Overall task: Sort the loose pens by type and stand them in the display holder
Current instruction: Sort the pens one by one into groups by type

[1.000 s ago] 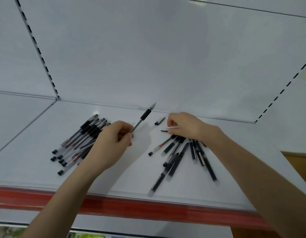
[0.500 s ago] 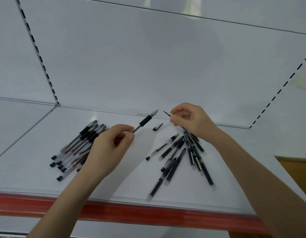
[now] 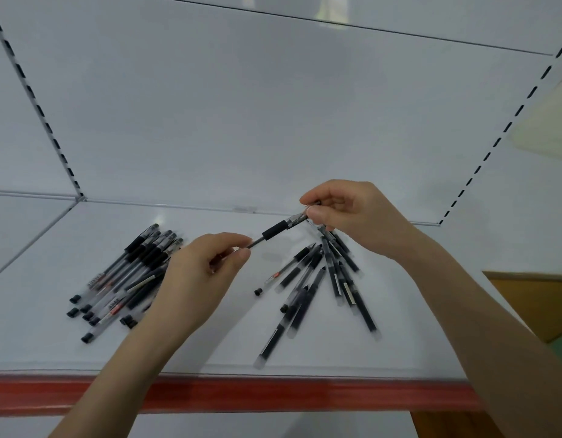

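Both hands hold one gel pen [image 3: 275,231] with a black rubber grip, slanted above the white shelf [image 3: 210,343]. My left hand [image 3: 197,279] pinches its thin rear end. My right hand [image 3: 358,216] pinches its front end, where a clear piece covers the tip. On the left lies a pile of clear pens with black grips [image 3: 128,273], partly hidden by my left hand. Several dark-barrelled pens [image 3: 317,279] lie fanned out below my right hand. No display holder is in view.
A red strip [image 3: 273,393] runs along the shelf's front edge. The white back panel [image 3: 273,121] rises behind, with slotted uprights at the left [image 3: 36,105] and right [image 3: 507,121]. A brown surface [image 3: 532,298] shows at the far right.
My right hand rose from the fanned pens and came left onto the tip end of the pen in my left hand. The small loose cap by the pen is no longer visible on the shelf.
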A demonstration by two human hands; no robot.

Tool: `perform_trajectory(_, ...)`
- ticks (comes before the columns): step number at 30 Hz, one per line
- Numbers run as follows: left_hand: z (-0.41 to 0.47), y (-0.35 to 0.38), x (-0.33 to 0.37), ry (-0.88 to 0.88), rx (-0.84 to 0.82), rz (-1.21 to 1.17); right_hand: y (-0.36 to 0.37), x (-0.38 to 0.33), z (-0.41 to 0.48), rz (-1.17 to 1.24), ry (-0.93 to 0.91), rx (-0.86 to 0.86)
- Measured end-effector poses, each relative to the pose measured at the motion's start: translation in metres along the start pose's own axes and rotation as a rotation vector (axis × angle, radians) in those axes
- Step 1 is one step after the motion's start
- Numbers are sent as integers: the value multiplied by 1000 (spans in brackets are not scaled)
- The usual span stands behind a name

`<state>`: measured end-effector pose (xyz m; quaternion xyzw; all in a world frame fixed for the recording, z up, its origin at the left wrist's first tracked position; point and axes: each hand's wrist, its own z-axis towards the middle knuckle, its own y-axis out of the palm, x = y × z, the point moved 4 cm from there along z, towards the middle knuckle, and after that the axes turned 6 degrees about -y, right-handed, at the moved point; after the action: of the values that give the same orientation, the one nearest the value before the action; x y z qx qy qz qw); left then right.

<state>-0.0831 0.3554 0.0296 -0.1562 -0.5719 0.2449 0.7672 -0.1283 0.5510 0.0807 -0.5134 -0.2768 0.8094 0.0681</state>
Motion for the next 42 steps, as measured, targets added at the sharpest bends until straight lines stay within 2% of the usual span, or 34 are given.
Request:
perform_trajectory(8, 1, -1, 9, 58, 72, 23, 22, 7, -2, 58, -85, 150)
perform_trajectory(18, 6, -14, -5, -2, 93, 77, 31, 18, 9, 195, 18, 61)
perform_trajectory(21, 7, -30, -25, -54, 198, 255, 31, 35, 20, -43, 92, 48)
perform_trajectory(24, 2, -48, -53, -147, 282, 402, 42, 51, 24, -360, 121, -109)
perform_trajectory(29, -5, -58, -77, -252, 270, 519, 68, 62, 27, -520, 156, -315)
perform_trajectory(31, -6, -57, -83, -256, 246, 542, 73, 64, 29, -554, 141, -349)
perform_trajectory(34, -6, -55, -84, -230, 254, 572, 69, 64, 29, -495, 123, -300)
perform_trajectory(38, -5, -44, -65, -103, 263, 506, 40, 56, 21, -353, 99, -92)
perform_trajectory(42, -6, -7, -25, 42, 53, 337, 11, 55, 0, -255, 118, 72)
